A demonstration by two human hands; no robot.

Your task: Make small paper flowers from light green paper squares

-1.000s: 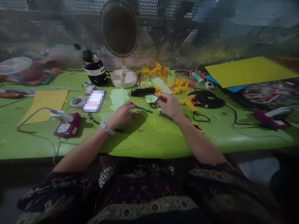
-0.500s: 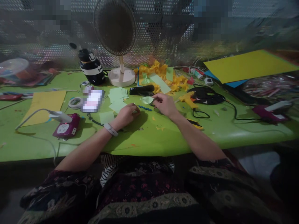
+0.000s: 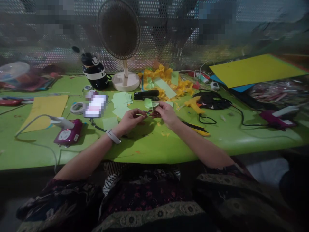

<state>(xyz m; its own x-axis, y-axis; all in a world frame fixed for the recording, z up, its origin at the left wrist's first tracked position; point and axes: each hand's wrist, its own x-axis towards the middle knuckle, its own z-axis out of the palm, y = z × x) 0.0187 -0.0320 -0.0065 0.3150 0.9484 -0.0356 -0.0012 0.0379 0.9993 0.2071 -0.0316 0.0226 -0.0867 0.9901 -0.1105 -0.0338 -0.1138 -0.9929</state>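
My right hand (image 3: 167, 115) pinches a small curled light green paper piece (image 3: 148, 103) over the middle of the table. Close to it on the left, my left hand (image 3: 132, 120) is closed at the fingertips on a tiny bluish bit that I cannot make out. The fingertips of the two hands nearly meet. A black stapler (image 3: 146, 94) lies just behind them. Light green paper squares (image 3: 120, 99) are piled behind my left hand, with one more square (image 3: 110, 123) beside its wrist. A yellow and black cutter (image 3: 196, 128) lies by my right forearm.
A fan (image 3: 125, 81), a black bottle (image 3: 95, 75) and yellow paper flowers (image 3: 165, 72) stand or lie at the back. A phone (image 3: 96, 105), tape roll (image 3: 77, 108) and purple power socket (image 3: 69, 131) are left. A yellow glue gun (image 3: 196, 103) and yellow sheet (image 3: 258, 71) are right.
My left hand has lifted and its fingers have moved to my right fingertips. The green piece in my right hand has tilted up. The blue bits on the table are now mostly hidden.
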